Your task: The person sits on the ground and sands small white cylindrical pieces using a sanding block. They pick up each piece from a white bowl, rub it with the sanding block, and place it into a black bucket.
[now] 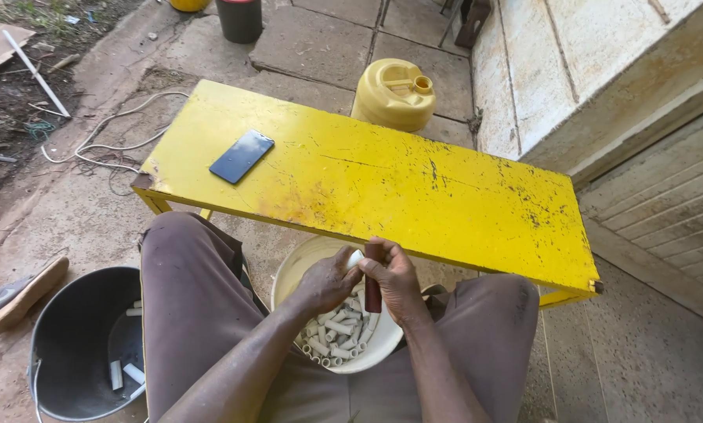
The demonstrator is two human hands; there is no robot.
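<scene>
Dark red-brown tool handle (373, 278) is standing nearly upright in the right hand (398, 283), which is gripping it closed, long axis running top to bottom in the head view, lower end pointing down into the white bowl (292, 270). The left hand (329, 280) is pinching a small pale tube piece (355, 258) against the upper part of the handle; both hands are touching each other, meeting directly over the bowl between the knees. The held piece is sitting at the fingertips of the left hand, just left of the tool, so the left hand is nearer to it; its own axis cannot be told, too small.

More cut pale tube pieces (337, 329) are lying heaped in the bowl, just below the hands, axes mixed. Black bucket (77, 337) with a few pieces is sitting on the ground well to the left, past the left thigh. Yellow bench (414, 188) edge is running just beyond the hands, near side close above the knuckles, limiting forward room; a dark phone (242, 156) is lying on its far left part. Yellow jerrycan (394, 94) is standing behind the bench. Open room is lying downward toward the bowl and leftward toward the bucket.
</scene>
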